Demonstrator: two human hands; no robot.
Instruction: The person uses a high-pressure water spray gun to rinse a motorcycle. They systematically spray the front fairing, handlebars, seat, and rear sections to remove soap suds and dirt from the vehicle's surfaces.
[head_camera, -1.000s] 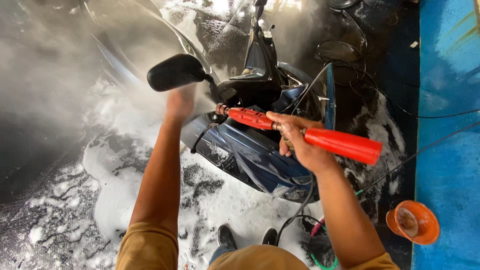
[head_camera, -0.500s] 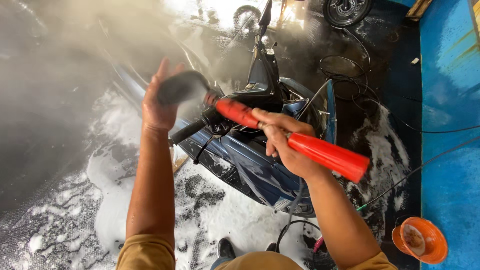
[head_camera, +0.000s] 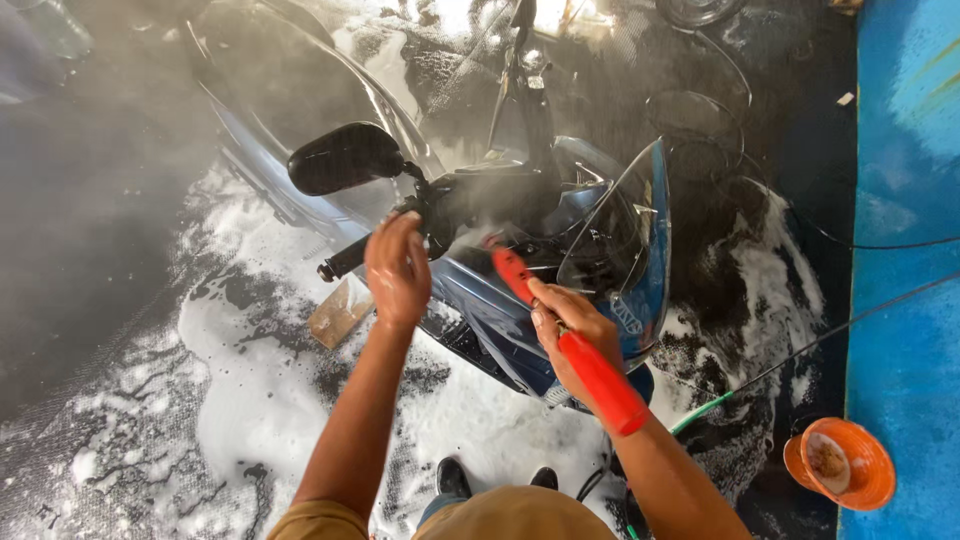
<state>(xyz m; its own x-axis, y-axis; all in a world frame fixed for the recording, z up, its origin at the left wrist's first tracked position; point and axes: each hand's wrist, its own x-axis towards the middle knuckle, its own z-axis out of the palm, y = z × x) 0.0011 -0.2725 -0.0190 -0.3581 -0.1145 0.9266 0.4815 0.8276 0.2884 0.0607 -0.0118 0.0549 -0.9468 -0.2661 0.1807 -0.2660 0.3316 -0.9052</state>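
Note:
A blue motor scooter (head_camera: 610, 250) stands on a wet, foamy floor, its clear windscreen and black mirror (head_camera: 345, 157) toward me. My right hand (head_camera: 570, 330) grips a red spray gun (head_camera: 575, 345) whose nozzle points at the handlebar area, where mist rises. My left hand (head_camera: 398, 270) hovers just in front of the black handlebar grip (head_camera: 345, 262), fingers loosely curled and wet, holding nothing.
An orange bowl (head_camera: 842, 465) sits on the floor at lower right by a blue painted strip (head_camera: 905, 250). Hoses (head_camera: 790, 360) trail across the wet ground. A brown block (head_camera: 340, 310) lies under the scooter's front. Soap foam (head_camera: 240, 400) covers the floor at left. My shoes (head_camera: 455, 478) show below.
My left hand came off the mirror and dropped toward the handlebar grip. The red spray gun swung down, closer to the handlebars. The view shifted down and left.

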